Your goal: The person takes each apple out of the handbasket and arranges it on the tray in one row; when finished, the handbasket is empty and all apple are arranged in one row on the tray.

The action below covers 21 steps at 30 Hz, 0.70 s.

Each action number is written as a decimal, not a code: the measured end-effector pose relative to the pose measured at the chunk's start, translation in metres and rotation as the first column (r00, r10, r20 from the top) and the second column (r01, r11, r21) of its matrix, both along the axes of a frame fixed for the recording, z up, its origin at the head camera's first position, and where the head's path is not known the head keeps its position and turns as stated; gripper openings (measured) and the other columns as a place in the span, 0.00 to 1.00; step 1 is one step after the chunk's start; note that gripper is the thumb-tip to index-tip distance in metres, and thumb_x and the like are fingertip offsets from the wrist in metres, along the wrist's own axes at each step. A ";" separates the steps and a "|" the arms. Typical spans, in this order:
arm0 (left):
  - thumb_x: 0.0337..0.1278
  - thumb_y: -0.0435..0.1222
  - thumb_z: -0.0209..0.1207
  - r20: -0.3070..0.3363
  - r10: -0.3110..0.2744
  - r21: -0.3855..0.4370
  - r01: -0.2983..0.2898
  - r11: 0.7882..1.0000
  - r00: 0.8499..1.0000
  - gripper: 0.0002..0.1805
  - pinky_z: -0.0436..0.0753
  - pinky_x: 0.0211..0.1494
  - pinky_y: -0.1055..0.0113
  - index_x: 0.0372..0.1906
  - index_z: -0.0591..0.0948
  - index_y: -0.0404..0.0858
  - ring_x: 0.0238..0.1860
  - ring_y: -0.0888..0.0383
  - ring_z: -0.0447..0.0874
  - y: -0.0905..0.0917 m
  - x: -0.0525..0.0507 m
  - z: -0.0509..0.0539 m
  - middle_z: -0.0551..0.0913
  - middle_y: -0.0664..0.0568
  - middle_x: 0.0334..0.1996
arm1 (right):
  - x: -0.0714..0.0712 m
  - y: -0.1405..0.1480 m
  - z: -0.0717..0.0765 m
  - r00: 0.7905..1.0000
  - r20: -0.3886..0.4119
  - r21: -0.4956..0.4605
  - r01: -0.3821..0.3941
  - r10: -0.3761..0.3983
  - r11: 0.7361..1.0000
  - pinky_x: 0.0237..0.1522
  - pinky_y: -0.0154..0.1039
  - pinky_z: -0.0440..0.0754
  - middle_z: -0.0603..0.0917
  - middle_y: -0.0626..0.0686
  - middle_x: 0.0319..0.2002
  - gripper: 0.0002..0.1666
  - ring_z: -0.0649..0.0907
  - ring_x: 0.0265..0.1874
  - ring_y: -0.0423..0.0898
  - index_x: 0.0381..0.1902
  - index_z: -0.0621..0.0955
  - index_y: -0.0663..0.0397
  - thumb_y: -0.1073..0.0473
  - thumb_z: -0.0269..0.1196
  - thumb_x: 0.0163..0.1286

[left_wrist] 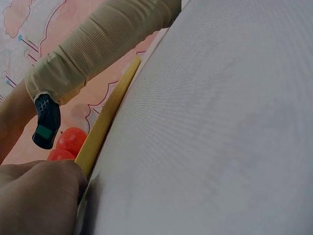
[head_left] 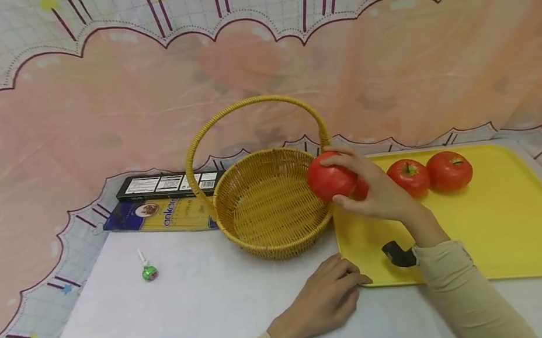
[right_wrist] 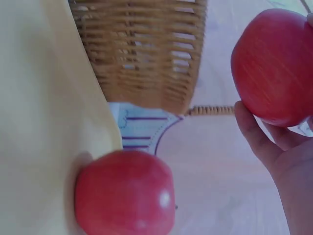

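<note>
My right hand (head_left: 378, 190) holds a red apple (head_left: 328, 179) between thumb and fingers, raised at the basket's right rim. In the right wrist view, the held apple (right_wrist: 274, 66) is apart from the wicker basket (right_wrist: 142, 54). The yellow-brown basket (head_left: 284, 249) has a tall arched handle. Another apple (head_left: 361, 187) is partly hidden behind my right hand. Two more apples, a left one (head_left: 409, 178) and a right one (head_left: 449, 171), lie on the yellow tray (head_left: 513, 219). My left hand (head_left: 325, 296) rests at the tray's front left corner, fingers loosely bent.
Left of the basket lie a dark box (head_left: 162, 185) with white labels and a yellow-and-blue pasta packet (head_left: 171, 213). A green-wrapped lollipop (head_left: 149, 272) is on the white table (head_left: 116, 335). Behind everything hangs a patterned cloth (head_left: 133, 108).
</note>
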State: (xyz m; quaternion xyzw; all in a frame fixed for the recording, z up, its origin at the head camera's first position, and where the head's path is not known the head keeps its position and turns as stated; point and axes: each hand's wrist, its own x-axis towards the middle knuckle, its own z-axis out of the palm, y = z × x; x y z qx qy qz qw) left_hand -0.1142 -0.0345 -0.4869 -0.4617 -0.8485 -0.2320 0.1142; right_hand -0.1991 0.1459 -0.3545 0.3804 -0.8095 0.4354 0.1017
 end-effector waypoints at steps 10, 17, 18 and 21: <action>0.60 0.36 0.54 -0.014 -0.025 -0.006 0.025 1.000 1.000 0.15 0.67 0.63 0.73 0.51 0.79 0.51 0.52 0.65 0.69 -0.001 0.001 -0.002 0.74 0.62 0.45 | -0.007 0.017 -0.011 0.997 0.007 -0.025 0.073 -0.073 0.997 0.57 0.64 0.72 0.61 0.59 0.69 0.36 0.66 0.64 0.60 0.61 0.70 0.52 0.69 0.67 0.54; 0.60 0.35 0.55 -0.002 -0.030 0.006 0.030 1.000 1.000 0.14 0.67 0.64 0.72 0.50 0.80 0.50 0.51 0.65 0.69 -0.001 -0.001 0.000 0.74 0.61 0.44 | -0.023 0.034 -0.022 0.993 0.022 -0.024 0.117 -0.117 0.993 0.56 0.63 0.73 0.62 0.50 0.69 0.38 0.69 0.61 0.54 0.63 0.70 0.40 0.64 0.68 0.54; 0.60 0.35 0.54 0.006 -0.028 0.009 0.028 1.000 1.000 0.14 0.67 0.65 0.72 0.50 0.80 0.50 0.52 0.65 0.69 -0.001 -0.001 0.000 0.74 0.61 0.44 | -0.023 0.036 -0.021 0.992 0.030 -0.017 0.125 -0.125 0.992 0.56 0.63 0.73 0.61 0.49 0.69 0.39 0.69 0.62 0.54 0.63 0.70 0.39 0.64 0.69 0.54; 0.60 0.36 0.54 0.013 -0.023 0.017 0.023 1.000 1.000 0.14 0.67 0.64 0.72 0.50 0.80 0.50 0.51 0.65 0.69 0.000 -0.002 -0.001 0.74 0.61 0.44 | -0.025 0.041 -0.019 0.987 0.066 0.015 0.145 -0.145 0.989 0.56 0.65 0.72 0.61 0.46 0.69 0.39 0.67 0.63 0.53 0.63 0.69 0.35 0.62 0.69 0.55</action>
